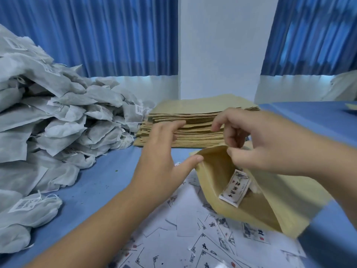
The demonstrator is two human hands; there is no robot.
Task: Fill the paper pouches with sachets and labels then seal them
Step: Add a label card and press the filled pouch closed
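Filling is in hand: the right hand (260,144) pinches the rim of the pouch (286,200), open over the desk (108,176) with a label (234,187) inside, while the left hand (162,151) keeps its fingers (173,126) straight, thumb on the rim; next probably means reaching for the sachets (63,120).

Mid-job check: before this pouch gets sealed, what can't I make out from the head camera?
- Head view: whether a sachet lies under the label inside the open pouch; the pouch wall and right hand hide it.
- Head view: the open pouch's lower right corner, motion-blurred.
- Head view: the label's print, too small and blurred to read.
- Head view: the sachet pile, cut off by the left edge.
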